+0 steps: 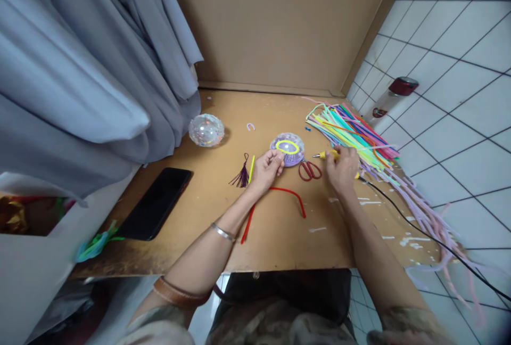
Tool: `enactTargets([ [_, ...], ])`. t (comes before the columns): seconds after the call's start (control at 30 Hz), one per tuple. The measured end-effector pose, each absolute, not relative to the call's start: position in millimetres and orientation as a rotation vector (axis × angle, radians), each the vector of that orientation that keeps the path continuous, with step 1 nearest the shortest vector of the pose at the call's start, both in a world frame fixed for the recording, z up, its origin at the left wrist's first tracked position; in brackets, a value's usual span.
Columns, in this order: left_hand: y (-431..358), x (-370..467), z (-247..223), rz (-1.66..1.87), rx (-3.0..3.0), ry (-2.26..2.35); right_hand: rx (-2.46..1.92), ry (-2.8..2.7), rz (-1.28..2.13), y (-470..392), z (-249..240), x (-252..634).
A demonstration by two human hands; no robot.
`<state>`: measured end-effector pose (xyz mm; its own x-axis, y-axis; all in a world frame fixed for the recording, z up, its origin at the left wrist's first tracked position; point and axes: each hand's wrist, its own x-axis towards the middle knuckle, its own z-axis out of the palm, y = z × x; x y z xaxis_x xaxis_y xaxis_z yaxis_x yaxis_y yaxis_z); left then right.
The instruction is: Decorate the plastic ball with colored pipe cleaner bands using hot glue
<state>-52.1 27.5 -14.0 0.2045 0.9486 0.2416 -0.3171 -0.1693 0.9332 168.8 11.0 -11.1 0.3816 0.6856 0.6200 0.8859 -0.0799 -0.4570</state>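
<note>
I have the left hand (268,169) pinching the yellow ring (293,152) over the round purple piece (294,160), the right hand (342,168) gripping a corded tool (334,154); the ring looks light and bendy, best held gently by its edge.

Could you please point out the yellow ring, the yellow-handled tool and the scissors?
Yellow ring (297,148): head view, right edge of its band.
Yellow-handled tool (322,155): head view, front of the handle.
Scissors (310,167): head view, red handles, between the loops.
</note>
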Motion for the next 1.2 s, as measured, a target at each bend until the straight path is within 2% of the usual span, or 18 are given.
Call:
enactTargets([
  [0.1, 23, -54, -15, 1.424, 1.355, 0.791, -2.102, -1.321, -0.365, -2, -14, 182],
  [0.23, 15, -55, -15, 1.521, 1.501, 0.882, -2.264, -1.323, -0.342, -5, -19, 187],
  [0.43, 5, -46, -16, 1.436, 1.702, 0.812, -2.380, -1.212, -0.249, 5, -22, 192],
  [0.6, -1, -36, -22, 1.332, 1.763, 0.772, -2.219, -1.032, -0.283, 8, -20, 200],
  [0.77, 0, -33, -20, 1.305, 1.495, 0.749, -1.988, -0.893, -0.359, 6, -20, 193],
  [1.2, 5, -31, -17, 1.338, 1.132, 0.721, -1.795, -1.025, -0.212, -15, -10, 131],
])
